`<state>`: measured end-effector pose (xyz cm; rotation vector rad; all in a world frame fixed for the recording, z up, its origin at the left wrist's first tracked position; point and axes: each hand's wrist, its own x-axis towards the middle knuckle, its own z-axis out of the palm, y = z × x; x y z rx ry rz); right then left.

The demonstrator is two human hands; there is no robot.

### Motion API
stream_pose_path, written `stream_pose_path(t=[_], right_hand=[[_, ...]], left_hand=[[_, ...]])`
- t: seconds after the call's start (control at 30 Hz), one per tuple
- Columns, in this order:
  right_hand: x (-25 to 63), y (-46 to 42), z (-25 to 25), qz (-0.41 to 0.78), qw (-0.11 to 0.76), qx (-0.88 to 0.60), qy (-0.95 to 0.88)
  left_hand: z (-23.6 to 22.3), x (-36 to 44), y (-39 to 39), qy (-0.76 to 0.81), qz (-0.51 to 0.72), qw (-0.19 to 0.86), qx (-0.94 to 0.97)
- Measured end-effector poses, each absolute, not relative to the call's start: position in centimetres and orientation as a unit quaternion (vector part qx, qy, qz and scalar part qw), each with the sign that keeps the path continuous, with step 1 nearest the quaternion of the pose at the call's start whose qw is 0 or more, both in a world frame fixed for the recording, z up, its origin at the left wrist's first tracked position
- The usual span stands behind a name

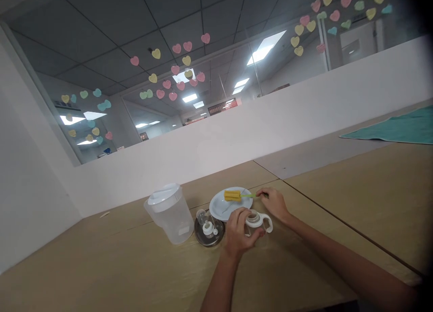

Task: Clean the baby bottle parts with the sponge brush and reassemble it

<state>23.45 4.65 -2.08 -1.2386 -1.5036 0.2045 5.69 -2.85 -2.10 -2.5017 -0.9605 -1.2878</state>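
My left hand (pixel 236 233) is closed around a small clear bottle (pixel 260 220) with a white collar and a curved white handle; its mouth faces up, and my fingers hide part of its body. My right hand (pixel 274 204) pinches the thin green handle of a bottle brush (pixel 232 195) with a yellow sponge head. That head is over the white oval plate (pixel 218 207), a little beyond the bottle; whether it touches the plate I cannot tell. Left of my left hand, a round metal dish (pixel 212 241) holds a white cap with a spout (pixel 207 228) and a small clear cup (pixel 202 217).
A translucent pitcher (pixel 176 219) with a white lid stands left of the dish. The wooden table (pixel 111 267) has a seam running along its right side. A teal cloth (pixel 402 127) lies at the far right. Behind is a white wall (pixel 209 145) below a window with heart-shaped notes.
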Motion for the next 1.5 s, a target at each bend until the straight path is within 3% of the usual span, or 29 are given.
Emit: stream_pose_path(t=[0.2,0.47,0.77,0.83,1.0,1.07,1.27,1.5], right_hand=[[23.5,4.6,-2.1,0.085,0.56,-0.525,-0.635],[23.6,4.6,-1.9,0.086,0.555,-0.528,-0.637],[23.8,4.7,-2.0,0.13,0.578,-0.517,-0.618],[23.9,4.9,-1.8,0.166,0.602,-0.504,-0.596],[24.0,5.0,-1.1,0.386,0.681,-0.445,-0.436],[24.0,4.9,-0.7,0.466,0.684,-0.411,-0.381],[23.9,4.1,-0.2,0.587,0.648,-0.277,-0.399],[23.9,4.2,-0.2,0.481,0.625,-0.301,-0.537]], left_hand=[[-3.4,6.6,-2.7,-0.338,-0.482,-0.081,-0.804],[-3.1,8.0,-3.4,-0.388,-0.454,-0.204,-0.776],[-3.1,8.6,-4.0,-0.371,-0.456,-0.251,-0.769],[-3.2,8.2,-4.0,-0.371,-0.465,-0.19,-0.781],[-3.0,5.3,-2.7,-0.27,-0.618,0.197,-0.712],[-2.5,3.7,-2.0,-0.287,-0.622,0.28,-0.672],[-1.2,0.0,-0.7,-0.382,-0.578,0.363,-0.623],[-0.6,-1.1,-0.6,-0.46,-0.562,0.394,-0.563]])
